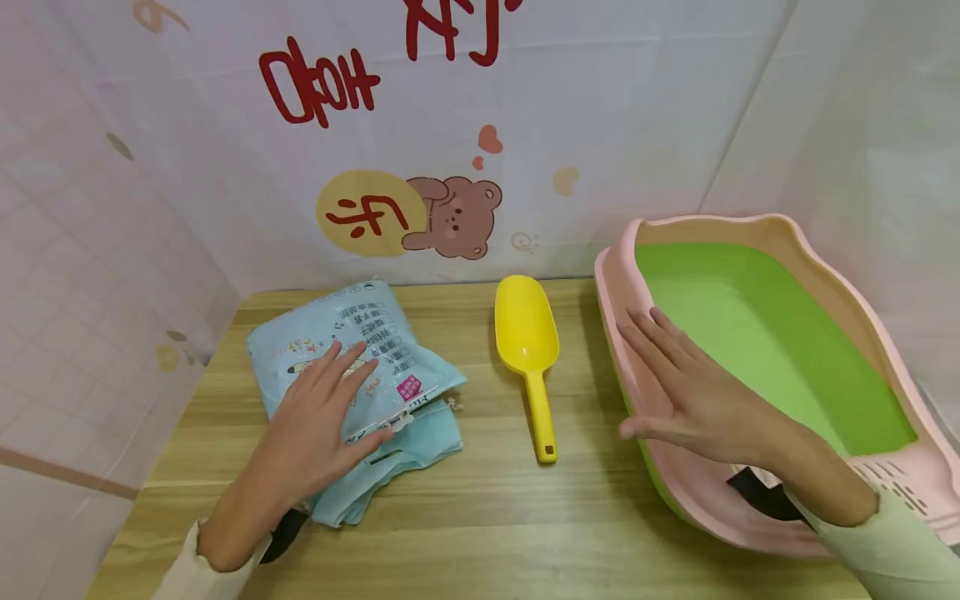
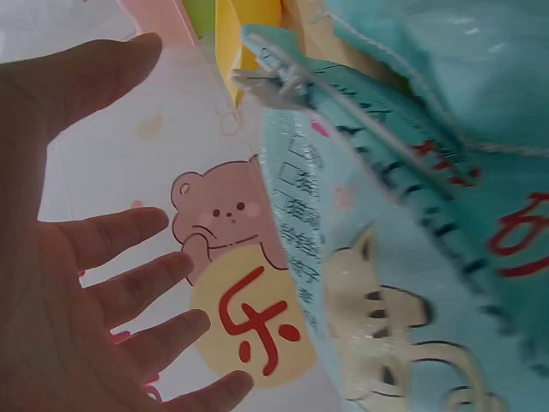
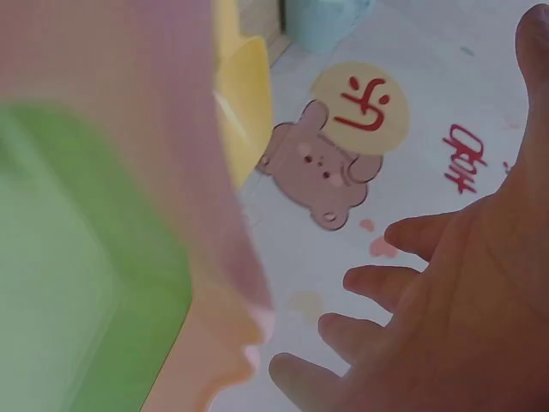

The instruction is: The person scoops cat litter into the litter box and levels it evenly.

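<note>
A light blue printed plastic bag (image 1: 330, 333), plump and tied with a white drawstring, lies on the left of the table. Over its near side hovers my left hand (image 1: 315, 425), fingers spread; the left wrist view shows a gap between that hand and the bag. My right hand (image 1: 697, 400) hangs above the left rim of a litter box (image 1: 637, 275), its fingers straight and holding nothing. The box has a pink rim and a green inside. Between the hands a yellow litter scoop (image 1: 527, 333) lies with its handle toward me.
All of it stands on a wood-grain table (image 1: 480, 525). Behind rises a white printed cloth (image 1: 600, 100) with a bear and red characters. The bag's blue lower part (image 1: 427, 442) spreads toward the table's middle. Slots pierce the litter box's near right rim.
</note>
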